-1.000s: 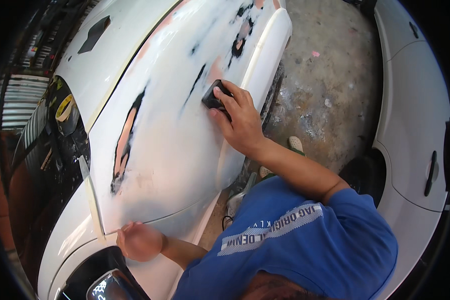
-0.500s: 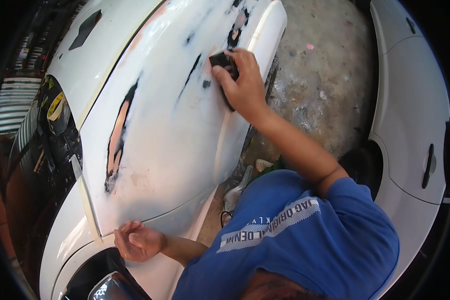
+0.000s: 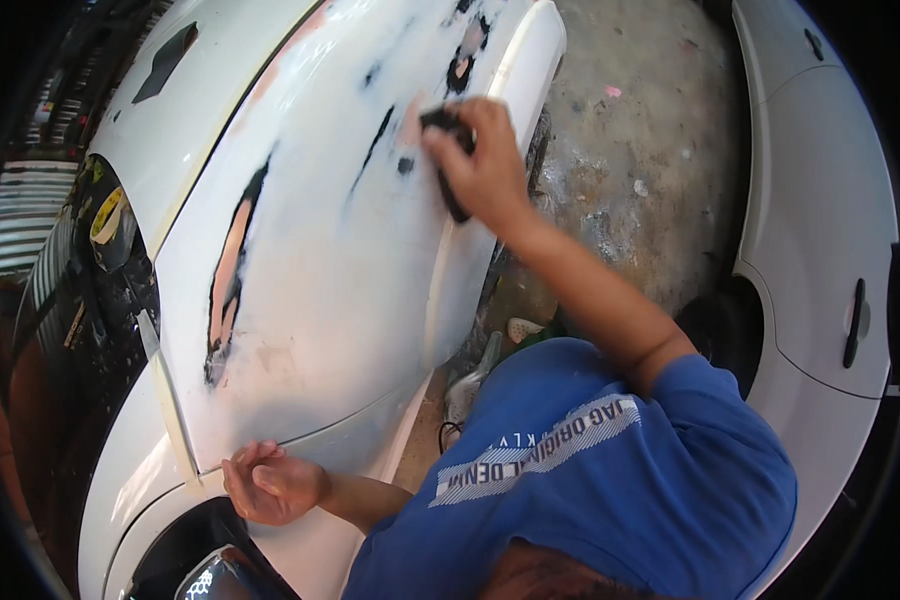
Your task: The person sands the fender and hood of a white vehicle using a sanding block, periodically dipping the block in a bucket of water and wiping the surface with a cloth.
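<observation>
Dark block (image 3: 454,192) is on the white car panel (image 3: 305,270), at its R side, nr the pale edge strip (image 3: 515,55); lower end of block comes right up by that strip. R hand (image 3: 492,170) grips it from above, thumb on the L side, fingers over the top end; hand + block slightly blurred. Whether the block's whole face sits flat on the panel, can't tell.

L hand (image 3: 278,485) is down by the panel's lower L corner, loosely open w/ fingers bent, nr the lower seam (image 3: 355,412); contact w/ the panel can't be made out.

Edges: masking tape (image 3: 175,420) runs down at the lower L corner, just above the L hand; dark seam (image 3: 250,105) bounds the panel's upper L side. Small dark patch (image 3: 405,165) just L of block, pinkish patch (image 3: 411,122) beside its top end. Thin black streak (image 3: 372,150) a bit further L; black-rimmed pink streak (image 3: 227,270) well apart, nr the L side.

Room: broad smooth stretch of panel btwn block and the pink streak. R of the panel edge, a strip of stained concrete floor (image 3: 635,110) separates it from a 2nd white car (image 3: 830,230), so R forearm crosses over open floor, well apart from that car's door handle (image 3: 854,325).
</observation>
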### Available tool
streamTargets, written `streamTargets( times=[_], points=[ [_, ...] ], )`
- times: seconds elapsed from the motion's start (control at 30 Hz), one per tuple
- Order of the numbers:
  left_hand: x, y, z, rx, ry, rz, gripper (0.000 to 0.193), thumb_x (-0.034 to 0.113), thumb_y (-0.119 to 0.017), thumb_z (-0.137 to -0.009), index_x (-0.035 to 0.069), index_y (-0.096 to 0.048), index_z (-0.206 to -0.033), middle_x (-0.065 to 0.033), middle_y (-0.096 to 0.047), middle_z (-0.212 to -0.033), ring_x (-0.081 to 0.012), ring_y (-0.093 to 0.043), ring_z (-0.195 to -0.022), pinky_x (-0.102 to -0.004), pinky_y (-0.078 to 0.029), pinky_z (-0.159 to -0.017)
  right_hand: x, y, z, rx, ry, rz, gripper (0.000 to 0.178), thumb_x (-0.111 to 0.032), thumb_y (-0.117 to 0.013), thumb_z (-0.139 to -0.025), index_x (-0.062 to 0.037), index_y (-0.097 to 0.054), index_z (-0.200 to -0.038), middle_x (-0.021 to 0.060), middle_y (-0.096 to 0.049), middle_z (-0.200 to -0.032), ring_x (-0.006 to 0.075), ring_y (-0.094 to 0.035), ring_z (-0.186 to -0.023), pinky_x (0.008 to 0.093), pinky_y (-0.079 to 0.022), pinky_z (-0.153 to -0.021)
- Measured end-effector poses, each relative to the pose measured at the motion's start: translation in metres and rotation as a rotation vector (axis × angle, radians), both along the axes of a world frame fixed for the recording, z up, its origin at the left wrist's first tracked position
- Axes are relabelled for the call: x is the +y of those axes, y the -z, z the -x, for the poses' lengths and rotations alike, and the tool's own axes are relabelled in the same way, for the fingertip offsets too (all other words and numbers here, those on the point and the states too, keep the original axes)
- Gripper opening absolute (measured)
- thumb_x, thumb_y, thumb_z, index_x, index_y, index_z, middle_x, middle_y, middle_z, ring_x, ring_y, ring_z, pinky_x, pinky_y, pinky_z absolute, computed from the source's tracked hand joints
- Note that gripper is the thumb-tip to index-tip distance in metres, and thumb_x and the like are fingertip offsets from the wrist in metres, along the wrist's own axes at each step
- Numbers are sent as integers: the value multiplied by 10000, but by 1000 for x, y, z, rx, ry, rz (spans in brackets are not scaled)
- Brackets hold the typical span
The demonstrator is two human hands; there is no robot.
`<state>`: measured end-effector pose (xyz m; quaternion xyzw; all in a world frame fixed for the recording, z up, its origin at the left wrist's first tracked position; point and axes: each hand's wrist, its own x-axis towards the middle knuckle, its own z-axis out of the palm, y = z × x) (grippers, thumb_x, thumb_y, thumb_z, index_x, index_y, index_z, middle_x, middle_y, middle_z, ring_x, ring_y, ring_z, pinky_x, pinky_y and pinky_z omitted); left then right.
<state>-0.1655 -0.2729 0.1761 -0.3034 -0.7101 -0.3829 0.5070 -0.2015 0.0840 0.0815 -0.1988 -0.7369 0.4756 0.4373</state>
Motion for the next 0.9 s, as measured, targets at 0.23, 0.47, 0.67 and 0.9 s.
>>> streamTargets(
  times=[0.23, 0.47, 0.67, 0.9],
  points=[
    [-5, 0, -2, 6, -54, 36, 337, 170, -527, -1058, -95, -535, -1266, -179, -645, -844, -169, -516, -604, -250, -375, -500, -27, -1, 0, 54, -2, -145, 421, -337, -735, -881, -49, -666, -1180, 170, -551, -1235, 382, -573, -1107, 461, -513, -913],
    [-4, 1, 0, 14, -13, 23, 345, 184, -541, -1060, -94, -535, -1265, -179, -640, -837, -169, -505, -600, -249, -367, -497, -32, -2, 2, 127, 27, -199, 392, -312, -733, -889, -23, -643, -1138, 179, -556, -1193, 357, -566, -1102, 454, -498, -897],
    [2, 0, 0, 14, 8, 37, 346, 183, -544, -1060, -91, -534, -1271, -174, -635, -828, -171, -501, -602, -252, -362, -488, 37, -11, 30, 61, 112, -17, 345, -288, -718, -895, -11, -642, -1085, 188, -589, -1158, 391, -568, -1089, 450, -475, -947],
    [1, -1, 1, 23, 23, 35, 334, 160, -530, -1063, -89, -524, -1285, -171, -636, -830, -167, -500, -607, -252, -356, -481, 1, -3, 10, 116, 0, -253, 413, -267, -740, -893, -44, -646, -1227, 197, -562, -1330, 400, -542, -1214, 465, -459, -1028]
  ],
)
